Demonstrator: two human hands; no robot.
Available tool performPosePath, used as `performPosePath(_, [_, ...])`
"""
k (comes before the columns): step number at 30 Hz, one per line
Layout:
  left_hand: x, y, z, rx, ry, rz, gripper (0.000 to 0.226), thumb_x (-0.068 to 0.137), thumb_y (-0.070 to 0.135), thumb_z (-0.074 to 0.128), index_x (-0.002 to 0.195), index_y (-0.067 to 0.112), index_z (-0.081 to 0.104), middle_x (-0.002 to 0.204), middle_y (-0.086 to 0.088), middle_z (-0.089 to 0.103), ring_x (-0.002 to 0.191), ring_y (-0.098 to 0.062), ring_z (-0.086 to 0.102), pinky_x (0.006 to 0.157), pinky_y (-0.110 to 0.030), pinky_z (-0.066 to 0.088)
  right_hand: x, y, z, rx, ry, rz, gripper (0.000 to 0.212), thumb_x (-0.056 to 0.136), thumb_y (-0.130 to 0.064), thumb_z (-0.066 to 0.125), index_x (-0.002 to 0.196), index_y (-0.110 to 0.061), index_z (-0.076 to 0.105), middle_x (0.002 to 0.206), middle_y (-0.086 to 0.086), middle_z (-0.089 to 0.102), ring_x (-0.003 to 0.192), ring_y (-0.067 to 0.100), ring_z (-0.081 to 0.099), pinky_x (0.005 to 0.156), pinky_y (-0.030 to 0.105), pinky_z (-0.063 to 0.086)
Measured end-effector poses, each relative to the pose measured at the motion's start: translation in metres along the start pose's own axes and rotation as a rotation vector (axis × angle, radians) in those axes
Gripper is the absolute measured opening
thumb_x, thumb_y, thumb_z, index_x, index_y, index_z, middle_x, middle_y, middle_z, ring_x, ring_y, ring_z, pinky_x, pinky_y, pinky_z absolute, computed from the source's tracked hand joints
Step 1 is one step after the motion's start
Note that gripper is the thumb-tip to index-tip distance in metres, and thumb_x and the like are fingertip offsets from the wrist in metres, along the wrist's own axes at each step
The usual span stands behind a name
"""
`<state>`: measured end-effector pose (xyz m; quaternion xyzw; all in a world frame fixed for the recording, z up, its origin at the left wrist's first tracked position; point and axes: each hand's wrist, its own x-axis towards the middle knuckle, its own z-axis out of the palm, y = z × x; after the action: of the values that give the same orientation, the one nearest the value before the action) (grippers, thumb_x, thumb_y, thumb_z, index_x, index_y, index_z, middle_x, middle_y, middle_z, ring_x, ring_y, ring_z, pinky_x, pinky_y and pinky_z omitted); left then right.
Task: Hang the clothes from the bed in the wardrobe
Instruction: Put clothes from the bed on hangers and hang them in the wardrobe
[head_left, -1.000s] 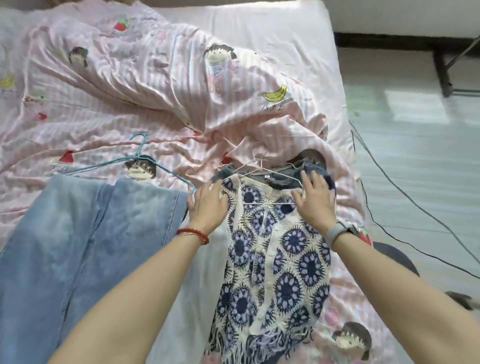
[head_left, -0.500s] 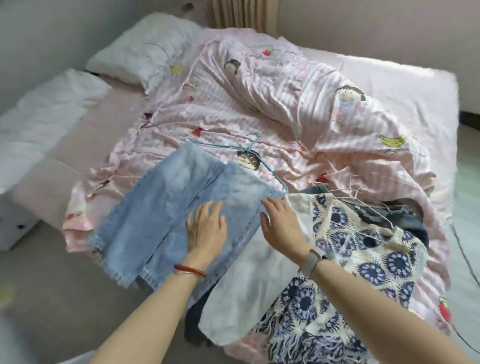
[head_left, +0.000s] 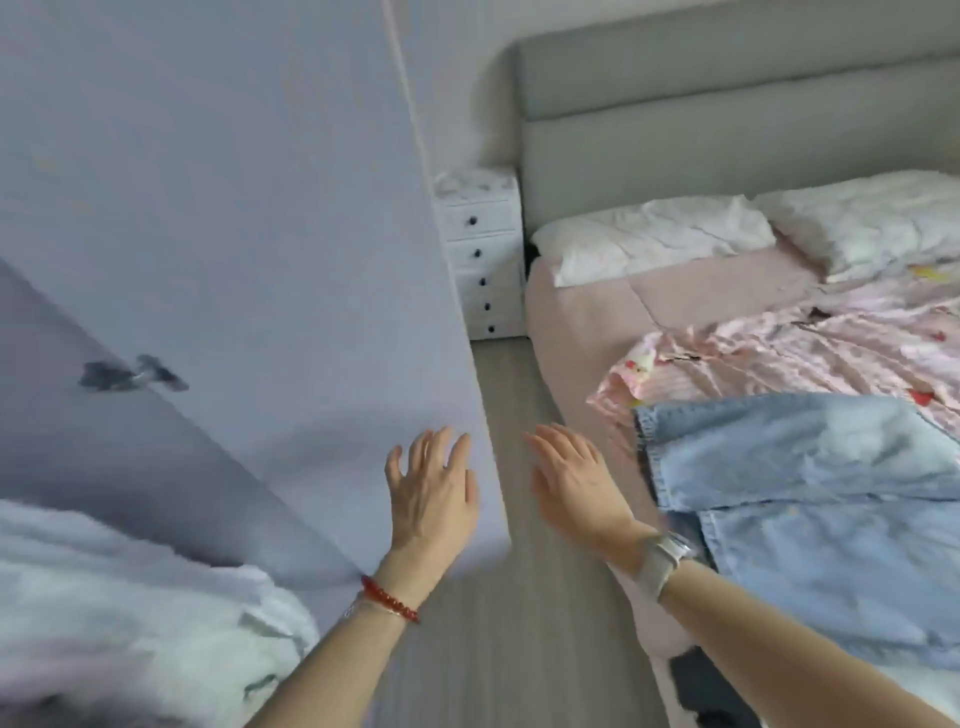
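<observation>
Item: light-blue denim garment (head_left: 810, 499), lying flat on the bed (head_left: 582, 332) over the pink striped quilt (head_left: 753, 353), its hem hanging past the mattress edge.
Position relative to grip: just to the right of the right hand (head_left: 576, 478), apart from it; well to the right of the left hand (head_left: 431, 488).
Left hand: fingers straight and spread, holding nothing, in front of the lilac wardrobe door (head_left: 234, 260) near its right edge; contact with the panel cannot be told.
Right hand: fingers extended and relaxed, empty, over the floor strip (head_left: 519, 623) between wardrobe and bed.
Handling, judged: denim likely the heavier sort of cloth, limp but thick, not slippery, not fragile; it should sag when lifted by one corner.
Hold point, judged: the waistband end, beyond the right hand and out of view here; any hanger is not visible.
Wardrobe handle (head_left: 132, 374): dark, blurred, left of the left hand.
</observation>
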<state>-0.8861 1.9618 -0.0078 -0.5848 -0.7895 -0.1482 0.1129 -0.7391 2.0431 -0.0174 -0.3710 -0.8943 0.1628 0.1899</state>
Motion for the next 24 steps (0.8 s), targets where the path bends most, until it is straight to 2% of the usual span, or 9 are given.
performPosePath(4, [-0.042, -0.11, -0.056, 0.174, 0.12, -0.235, 0.036, 0.064, 0.011, 0.077, 0.099, 0.011, 0.068, 0.103, -0.009, 0.066, 0.099, -0.026, 0.063, 0.088, -0.054, 0.044, 0.045, -0.105, 0.043, 0.062, -0.079, -0.28, 0.042, 0.092, -0.016, 0.045, 0.133, -0.01, 0.045, 0.14, 0.009, 0.043, 0.134, 0.025, 0.033, 0.11, 0.037, 0.024])
performPosePath(8, [-0.083, -0.19, -0.111, 0.306, 0.193, -0.452, 0.034, 0.067, 0.01, 0.073, 0.101, 0.011, 0.067, 0.105, -0.009, 0.065, 0.1, -0.026, 0.062, 0.087, -0.05, 0.045, 0.084, -0.2, 0.074, 0.092, -0.16, -0.513, 0.043, 0.094, -0.021, 0.04, 0.137, -0.015, 0.039, 0.144, 0.003, 0.038, 0.136, 0.02, 0.028, 0.111, 0.032, 0.018])
performPosePath(10, [-0.099, -0.217, -0.136, 0.364, 0.242, -0.55, 0.031, 0.07, 0.009, 0.07, 0.101, 0.012, 0.067, 0.107, -0.007, 0.064, 0.101, -0.025, 0.061, 0.085, -0.046, 0.045, 0.101, -0.243, 0.086, 0.123, -0.191, -0.612, 0.044, 0.094, -0.021, 0.039, 0.138, -0.017, 0.037, 0.143, 0.002, 0.039, 0.135, 0.018, 0.03, 0.109, 0.03, 0.021])
performPosePath(13, [-0.116, -0.254, -0.168, 0.529, 0.342, -0.59, 0.025, 0.075, 0.013, 0.06, 0.1, 0.015, 0.066, 0.109, -0.005, 0.063, 0.103, -0.024, 0.06, 0.084, -0.043, 0.042, 0.129, -0.306, 0.1, 0.239, -0.244, -0.72, 0.041, 0.094, -0.02, 0.04, 0.135, -0.017, 0.041, 0.137, 0.002, 0.045, 0.127, 0.023, 0.039, 0.103, 0.033, 0.031])
performPosePath(16, [-0.121, -0.289, -0.197, 0.652, 0.391, -0.665, 0.029, 0.078, 0.018, 0.053, 0.104, 0.016, 0.066, 0.113, -0.005, 0.063, 0.109, -0.025, 0.057, 0.091, -0.044, 0.032, 0.157, -0.371, 0.111, 0.39, -0.314, -0.783, 0.035, 0.094, -0.017, 0.041, 0.127, -0.012, 0.05, 0.127, 0.009, 0.054, 0.117, 0.028, 0.049, 0.096, 0.038, 0.04])
performPosePath(19, [-0.119, -0.318, -0.219, 0.638, 0.372, -0.834, 0.033, 0.083, 0.02, 0.055, 0.115, 0.016, 0.063, 0.121, -0.007, 0.06, 0.118, -0.027, 0.052, 0.096, -0.049, 0.034, 0.179, -0.433, 0.121, 0.537, -0.392, -0.786, 0.025, 0.094, -0.015, 0.043, 0.109, -0.004, 0.061, 0.109, 0.016, 0.063, 0.104, 0.033, 0.056, 0.086, 0.033, 0.041])
performPosePath(22, [-0.108, -0.341, -0.225, 0.546, 0.319, -0.893, 0.041, 0.088, 0.027, 0.054, 0.129, 0.019, 0.053, 0.136, -0.006, 0.05, 0.129, -0.027, 0.041, 0.099, -0.05, 0.033, 0.197, -0.481, 0.134, 0.582, -0.5, -0.727, 0.031, 0.094, -0.027, 0.046, 0.117, -0.009, 0.058, 0.111, 0.012, 0.064, 0.105, 0.027, 0.058, 0.085, 0.026, 0.038])
performPosePath(24, [-0.102, -0.348, -0.222, 0.54, 0.277, -0.878, 0.042, 0.089, 0.03, 0.054, 0.13, 0.022, 0.052, 0.139, -0.004, 0.047, 0.132, -0.028, 0.038, 0.102, -0.053, 0.031, 0.206, -0.501, 0.143, 0.547, -0.54, -0.775, 0.039, 0.093, -0.036, 0.047, 0.121, -0.012, 0.055, 0.116, 0.01, 0.062, 0.107, 0.026, 0.058, 0.088, 0.027, 0.041])
